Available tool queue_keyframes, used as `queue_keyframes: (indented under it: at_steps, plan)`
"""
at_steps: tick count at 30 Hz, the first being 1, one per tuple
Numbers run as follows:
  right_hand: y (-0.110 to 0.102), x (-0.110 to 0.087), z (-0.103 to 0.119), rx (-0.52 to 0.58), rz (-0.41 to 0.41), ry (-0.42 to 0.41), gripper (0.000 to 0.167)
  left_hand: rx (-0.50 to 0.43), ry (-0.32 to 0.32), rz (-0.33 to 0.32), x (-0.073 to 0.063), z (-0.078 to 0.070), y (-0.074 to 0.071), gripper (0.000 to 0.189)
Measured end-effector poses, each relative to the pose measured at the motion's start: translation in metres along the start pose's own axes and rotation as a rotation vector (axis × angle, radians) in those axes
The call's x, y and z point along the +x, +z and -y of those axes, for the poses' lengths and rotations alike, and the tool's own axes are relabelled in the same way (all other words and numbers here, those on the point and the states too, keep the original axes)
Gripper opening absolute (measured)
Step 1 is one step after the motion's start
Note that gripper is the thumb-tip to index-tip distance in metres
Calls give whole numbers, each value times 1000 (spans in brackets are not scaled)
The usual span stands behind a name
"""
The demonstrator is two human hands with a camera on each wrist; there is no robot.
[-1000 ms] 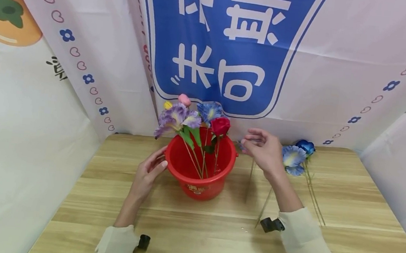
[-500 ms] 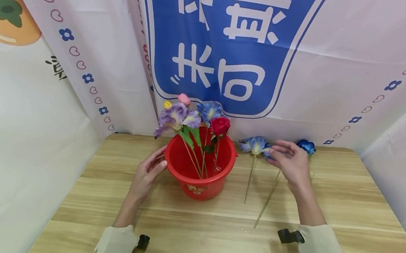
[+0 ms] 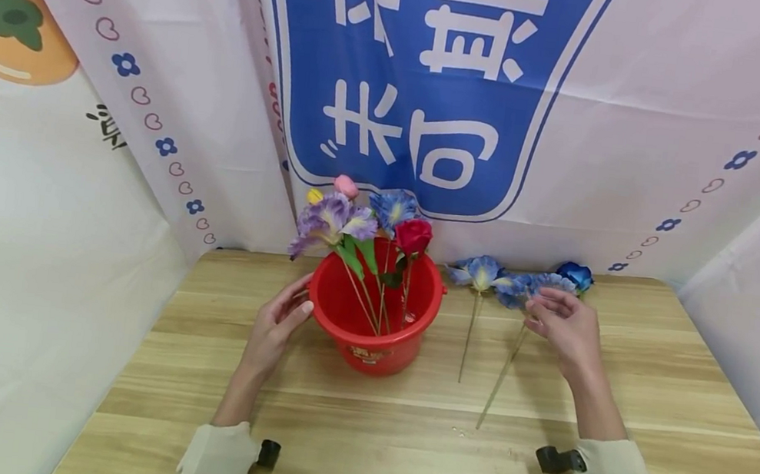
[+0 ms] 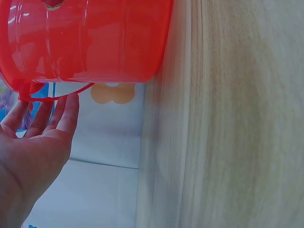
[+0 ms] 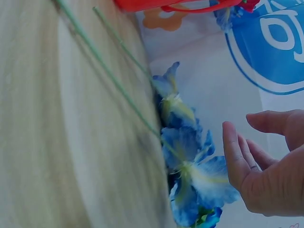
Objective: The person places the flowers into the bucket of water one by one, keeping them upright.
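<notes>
A red bucket [image 3: 382, 353] holds several artificial flowers, among them a purple iris [image 3: 329, 220], a blue iris [image 3: 393, 209] and a red rose [image 3: 412, 236]. My left hand [image 3: 275, 326] rests its fingertips against the bucket's left side, by the handle [image 4: 83, 89], fingers loosely extended. To the right of the bucket lie several blue irises [image 3: 480, 272], their thin stems pointing toward me, and a dark blue rose [image 3: 575, 274]. Over these flowers hovers my right hand [image 3: 568, 330], fingers slightly bent and apart from the thumb. In the right wrist view nothing is between them, and an iris [image 5: 202, 178] is just beside the fingertips.
The wooden table [image 3: 359, 436] backs onto a white cloth [image 3: 609, 176] with blue and white lettering. Small bits [image 3: 459, 431] lie on the tabletop in front of the bucket.
My right hand has moved right, from beside the bucket to over the farther blue irises, uncovering the nearest iris. The left hand and bucket stay in place.
</notes>
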State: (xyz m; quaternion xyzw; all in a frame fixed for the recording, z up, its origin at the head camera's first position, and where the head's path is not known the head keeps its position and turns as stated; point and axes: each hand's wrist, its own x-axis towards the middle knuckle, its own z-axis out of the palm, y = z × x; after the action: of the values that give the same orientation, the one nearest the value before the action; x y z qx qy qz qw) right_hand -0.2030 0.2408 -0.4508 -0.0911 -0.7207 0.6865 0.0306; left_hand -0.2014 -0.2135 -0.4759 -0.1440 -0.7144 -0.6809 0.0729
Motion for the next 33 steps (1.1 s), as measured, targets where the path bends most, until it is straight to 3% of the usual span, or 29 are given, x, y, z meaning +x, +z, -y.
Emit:
queue_keyframes:
  at_steps: [8,19,26,33]
  plan:
    - [-7,5,-18,7,32,68,55,-2,8,4,0,0,0,51]
    - [-12,7,-41,-114,116,214,60,-4,8,6,-1,-1,-1,50]
    - [-13,10,-48,-76,177,255,64,-3,10,4,-1,-1,-1,51]
    - [-12,11,-48,-25,186,273,65,-5,0,6,0,-1,-1,51]
